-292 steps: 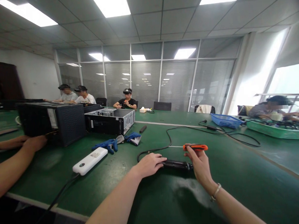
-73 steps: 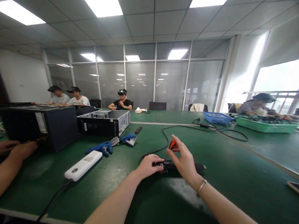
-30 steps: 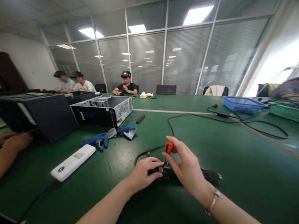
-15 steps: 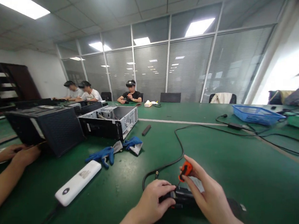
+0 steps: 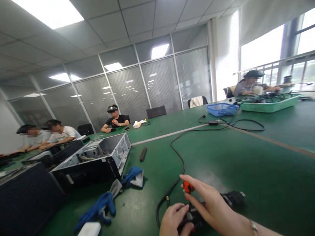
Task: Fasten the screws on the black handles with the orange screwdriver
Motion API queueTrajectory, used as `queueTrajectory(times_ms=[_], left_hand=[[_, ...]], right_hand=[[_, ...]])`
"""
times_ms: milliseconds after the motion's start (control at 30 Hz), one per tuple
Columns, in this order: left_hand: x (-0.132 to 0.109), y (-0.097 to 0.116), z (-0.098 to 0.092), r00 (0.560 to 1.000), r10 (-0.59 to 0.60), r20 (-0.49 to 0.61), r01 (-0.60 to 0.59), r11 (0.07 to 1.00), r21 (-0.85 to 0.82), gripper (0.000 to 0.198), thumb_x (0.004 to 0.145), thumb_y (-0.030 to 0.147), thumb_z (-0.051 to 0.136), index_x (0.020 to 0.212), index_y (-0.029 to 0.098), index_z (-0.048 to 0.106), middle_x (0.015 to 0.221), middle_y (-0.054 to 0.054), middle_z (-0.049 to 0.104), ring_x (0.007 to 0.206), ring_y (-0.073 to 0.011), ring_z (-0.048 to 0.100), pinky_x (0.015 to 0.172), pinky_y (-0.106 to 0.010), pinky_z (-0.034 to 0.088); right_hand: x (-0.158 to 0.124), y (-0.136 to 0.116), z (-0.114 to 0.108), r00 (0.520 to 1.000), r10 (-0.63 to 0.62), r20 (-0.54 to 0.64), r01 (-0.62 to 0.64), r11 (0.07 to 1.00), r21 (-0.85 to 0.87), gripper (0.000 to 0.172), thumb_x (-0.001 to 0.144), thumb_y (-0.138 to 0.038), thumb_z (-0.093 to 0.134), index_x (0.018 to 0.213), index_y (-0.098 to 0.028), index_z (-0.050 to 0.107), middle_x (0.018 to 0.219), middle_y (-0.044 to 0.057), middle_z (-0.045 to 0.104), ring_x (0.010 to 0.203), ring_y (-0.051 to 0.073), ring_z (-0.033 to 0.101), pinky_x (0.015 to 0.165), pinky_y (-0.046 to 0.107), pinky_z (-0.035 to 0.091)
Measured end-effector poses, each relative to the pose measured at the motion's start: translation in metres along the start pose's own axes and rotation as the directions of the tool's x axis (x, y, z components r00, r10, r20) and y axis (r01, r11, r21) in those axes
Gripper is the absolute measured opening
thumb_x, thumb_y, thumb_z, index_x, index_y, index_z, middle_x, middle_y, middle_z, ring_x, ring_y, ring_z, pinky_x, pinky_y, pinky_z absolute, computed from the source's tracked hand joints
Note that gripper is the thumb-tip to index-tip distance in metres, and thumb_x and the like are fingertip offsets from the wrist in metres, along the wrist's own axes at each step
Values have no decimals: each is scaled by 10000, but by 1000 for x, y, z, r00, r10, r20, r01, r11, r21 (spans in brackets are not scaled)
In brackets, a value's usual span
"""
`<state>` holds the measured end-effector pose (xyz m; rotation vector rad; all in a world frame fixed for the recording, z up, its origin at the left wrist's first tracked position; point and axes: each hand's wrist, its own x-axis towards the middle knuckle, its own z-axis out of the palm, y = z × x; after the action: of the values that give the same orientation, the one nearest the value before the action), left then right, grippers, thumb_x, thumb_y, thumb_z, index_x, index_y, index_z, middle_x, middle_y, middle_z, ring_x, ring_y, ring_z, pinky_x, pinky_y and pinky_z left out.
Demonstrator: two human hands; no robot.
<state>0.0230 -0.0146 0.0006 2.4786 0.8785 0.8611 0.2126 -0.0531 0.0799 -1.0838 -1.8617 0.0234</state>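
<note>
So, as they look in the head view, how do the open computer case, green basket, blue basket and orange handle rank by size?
Largest to smallest:
1. Open computer case
2. Green basket
3. Blue basket
4. Orange handle, partly covered by the right hand
Apparent size only; the handle is nearest.

See on the green table [image 5: 270,182], at the left, a dark computer case [image 5: 22,204], with an open metal-framed case [image 5: 89,172] just beyond. Find blue-and-grey gloves [image 5: 97,208] near its front corner, a white device [image 5: 87,234] cut off by the lower edge, and a small dark bar [image 5: 143,154] to the right. Farther off, notice a tissue box [image 5: 137,125] and a phone [image 5: 127,128] near a seated person in black [image 5: 118,120]. At far right, make out a blue basket [image 5: 222,110] beside a green basket [image 5: 272,106] holding black cables [image 5: 267,98].
</note>
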Motion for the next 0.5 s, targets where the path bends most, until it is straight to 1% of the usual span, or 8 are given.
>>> queueTrajectory(times_ms=[67,100,133,200,333,400,500], left_hand=[[-1,14,-4,993,-111,-34,111,994,-24,370,800,238,637,1170,235,640,1178,-93,638,1069,-246,599,951,-357,478],[-1,21,-6,989,-142,-31,141,989,-38,348,794,221,644,1141,237,657,1160,-81,648,1056,-235,601,951,-347,473],[-1,26,-8,989,-148,-24,147,988,-53,343,784,211,655,1126,238,666,1148,-69,656,1041,-224,604,951,-335,467],[1,32,-11,992,-128,-1,128,989,-70,357,784,233,666,1142,236,659,1132,-56,667,1022,-211,610,956,-322,451],[6,33,-16,996,-92,3,92,992,-85,367,795,296,662,1153,212,653,1128,-57,680,1030,-205,616,955,-304,433],[5,34,-16,994,-107,-5,106,989,-105,355,797,292,652,1143,213,658,1113,-48,690,1014,-195,627,944,-297,437],[0,37,-12,985,-166,-42,159,978,-136,374,742,273,700,1106,194,679,1061,-48,711,972,-201,644,921,-298,453]], right_hand=[[-5,-6,-2,999,-20,40,20,1000,2,426,884,-212,505,1304,-262,459,1085,70,640,942,170,647,818,258,541],[-8,-7,-3,998,-34,58,34,999,1,404,886,-217,507,1287,-262,476,1066,69,635,924,170,643,808,264,540],[-11,-7,-3,996,-46,70,46,999,-1,387,889,-221,505,1274,-263,489,1041,67,631,906,170,639,796,270,539],[-14,-4,-4,997,-58,56,58,998,5,390,897,-217,486,1284,-266,480,989,58,628,871,171,631,778,283,534],[-8,1,-1,999,-7,-31,8,1000,23,487,899,-203,449,1379,-247,376,982,59,639,843,182,633,778,318,532],[-5,0,2,998,18,-63,-17,1000,13,517,897,-199,439,1404,-225,342,1001,70,639,855,189,636,782,332,532],[-7,-5,9,995,41,-87,-42,999,-9,497,880,-206,470,1371,-222,396,996,71,641,841,195,641,772,342,540]])
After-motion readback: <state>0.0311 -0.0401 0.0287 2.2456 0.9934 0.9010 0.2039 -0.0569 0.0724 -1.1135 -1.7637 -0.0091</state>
